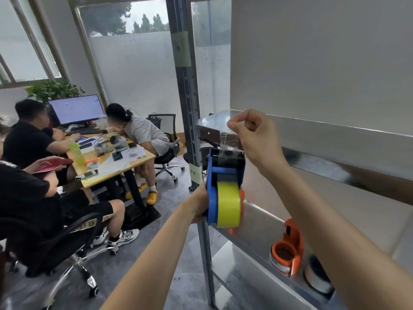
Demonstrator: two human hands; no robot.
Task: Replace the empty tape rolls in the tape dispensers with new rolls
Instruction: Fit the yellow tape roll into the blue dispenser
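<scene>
My left hand [199,203] grips a blue tape dispenser [215,175] from its left side, holding it upright in front of the shelf post. A yellow-green tape roll [228,204] sits in the dispenser, with an orange hub showing at its right. My right hand [250,135] is above the dispenser's black front end, fingers pinched on the clear tape end [225,139], which stretches up from the dispenser mouth. An orange tape dispenser [288,249] stands on the lower metal shelf at the right, and a white tape roll [317,276] lies beside it.
A metal shelf unit [335,139] with a vertical post [190,97] stands right in front of me. To the left, several people sit at a wooden desk [116,162] with a monitor, papers and phones. Office chairs stand on the grey floor.
</scene>
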